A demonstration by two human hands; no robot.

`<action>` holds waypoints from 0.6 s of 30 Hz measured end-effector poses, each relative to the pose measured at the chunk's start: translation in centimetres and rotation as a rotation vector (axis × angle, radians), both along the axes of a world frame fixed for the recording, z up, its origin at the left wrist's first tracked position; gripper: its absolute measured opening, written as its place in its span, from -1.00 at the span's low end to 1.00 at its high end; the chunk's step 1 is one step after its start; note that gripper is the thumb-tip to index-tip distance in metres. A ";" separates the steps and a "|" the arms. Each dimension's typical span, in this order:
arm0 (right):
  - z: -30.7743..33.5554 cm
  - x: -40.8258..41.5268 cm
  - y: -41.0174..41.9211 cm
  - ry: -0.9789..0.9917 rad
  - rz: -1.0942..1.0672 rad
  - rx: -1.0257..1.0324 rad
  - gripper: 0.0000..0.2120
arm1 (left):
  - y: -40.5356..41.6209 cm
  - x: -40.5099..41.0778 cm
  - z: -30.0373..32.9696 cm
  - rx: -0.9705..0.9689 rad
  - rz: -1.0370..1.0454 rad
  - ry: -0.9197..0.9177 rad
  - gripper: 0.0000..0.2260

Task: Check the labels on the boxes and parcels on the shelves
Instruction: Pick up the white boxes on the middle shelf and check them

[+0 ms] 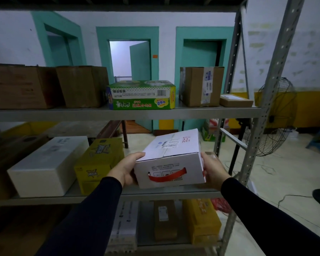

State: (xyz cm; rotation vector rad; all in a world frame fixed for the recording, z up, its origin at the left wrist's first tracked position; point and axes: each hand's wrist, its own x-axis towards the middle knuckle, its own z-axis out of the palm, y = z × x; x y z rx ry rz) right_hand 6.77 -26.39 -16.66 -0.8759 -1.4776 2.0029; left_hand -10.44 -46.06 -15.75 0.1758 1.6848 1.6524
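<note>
Fingers of left hand [126, 168] and right hand [213, 168] curled around opposite ends of white red-handled cardboard box [169, 159], label on top.

The green carton [141, 95] on the upper shelf carries a white strip reading "储运包装" and "C20260519 010227 00178" beside a barcode, with a yellow "mini" badge below; other labels are too small to read.
</note>
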 end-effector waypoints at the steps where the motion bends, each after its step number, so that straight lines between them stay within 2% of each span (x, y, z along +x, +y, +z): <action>1: -0.3 0.1 0.5 -0.030 -0.030 0.046 -0.54 | 0.4 0.1 0.0 -0.016 0.015 0.002 -0.68; 2: -0.5 0.3 1.0 -0.044 -0.035 0.088 -0.56 | 0.8 0.1 0.0 -0.023 0.025 0.002 -0.68; 5: -0.1 1.2 1.7 -0.051 0.037 0.148 -0.76 | 2.8 0.6 -0.4 -0.057 0.048 0.043 -0.69; 8: -0.3 1.6 2.5 -0.081 0.101 0.141 -0.65 | 5.1 1.5 -0.8 -0.099 0.063 0.096 -0.74; 12: -1.8 2.2 5.1 -0.123 0.131 0.114 -0.75 | 8.0 3.1 -1.8 -0.134 0.090 0.072 -0.77; 18: -5.5 1.0 8.6 -0.216 0.191 0.109 -0.73 | 11.1 2.9 -5.5 -0.172 0.130 0.029 -0.78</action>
